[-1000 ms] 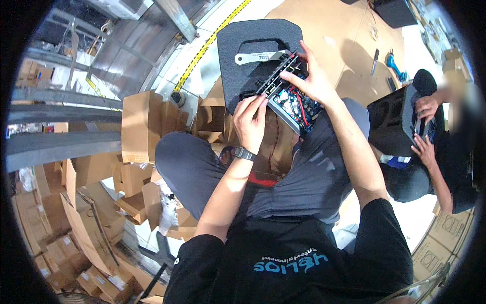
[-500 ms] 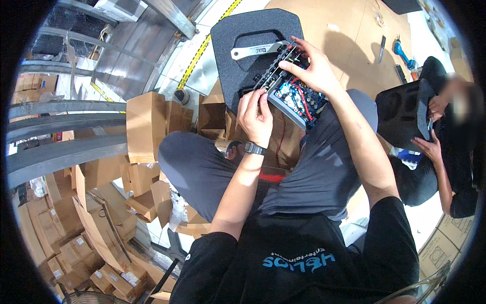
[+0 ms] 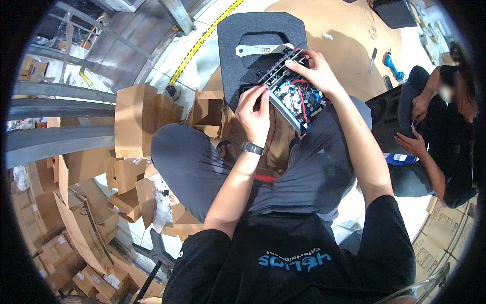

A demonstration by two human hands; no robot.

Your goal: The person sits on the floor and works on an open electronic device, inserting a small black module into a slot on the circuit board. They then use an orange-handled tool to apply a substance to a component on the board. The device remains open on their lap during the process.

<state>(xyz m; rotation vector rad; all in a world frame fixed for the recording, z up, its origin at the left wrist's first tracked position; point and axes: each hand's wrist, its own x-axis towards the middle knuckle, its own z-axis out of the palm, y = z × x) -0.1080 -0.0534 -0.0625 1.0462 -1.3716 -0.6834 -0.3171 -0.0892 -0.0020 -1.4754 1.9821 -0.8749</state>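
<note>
A circuit-board module [image 3: 302,101] with red wires and a dark metal frame leans tilted above my lap, against the near side of a black textured box [image 3: 230,38] with a handle recess. My left hand [image 3: 254,114] has its thumb and fingers closed on the module's left corner. At its upper right, my right hand [image 3: 320,75] grips the panel edge between thumb and fingers. The panel's front is turned away from me. A silver flat bar-like piece [image 3: 248,50] lies across the recess of the box, its right end near the panel.
Opened cardboard boxes [image 3: 135,119] crowd the left beside metal rails [image 3: 61,109]. Cardboard sheeting [image 3: 349,30] covers the floor ahead, with a knife-like tool [image 3: 372,60] and a blue power tool [image 3: 392,67]. At right, another person's hands [image 3: 412,142] work on a black box [image 3: 387,114].
The view has shifted slightly, so the scene sits a little differently. Both my hands keep their hold on the module. The other person's hands remain at their box.
</note>
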